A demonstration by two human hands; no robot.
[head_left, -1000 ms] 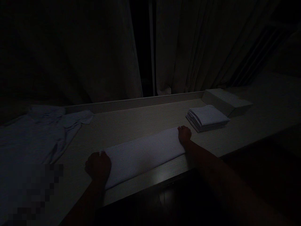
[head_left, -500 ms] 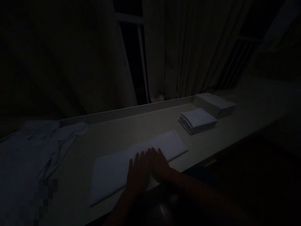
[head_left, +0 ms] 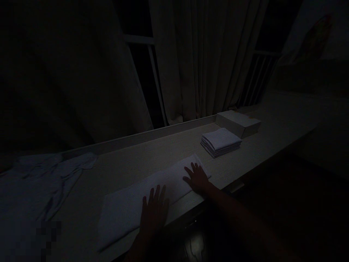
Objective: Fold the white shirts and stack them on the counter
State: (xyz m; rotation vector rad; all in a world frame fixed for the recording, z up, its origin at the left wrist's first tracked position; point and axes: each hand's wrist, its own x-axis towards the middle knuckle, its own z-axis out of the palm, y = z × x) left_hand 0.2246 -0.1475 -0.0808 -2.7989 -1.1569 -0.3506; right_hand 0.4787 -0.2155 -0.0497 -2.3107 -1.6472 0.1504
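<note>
A long white cloth (head_left: 141, 196) lies flat on the worktop (head_left: 152, 153), folded into a narrow strip that runs slantwise along the near edge, its right end farther from the camera than its left. Its surface looks smooth and even in the dim light. Both hands rest palm-down on its right half.

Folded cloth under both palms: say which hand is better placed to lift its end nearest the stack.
Right. The right hand lies flat on the folded cloth at the end nearest the stack of folded cloths; the left hand presses nearer the middle.
</note>
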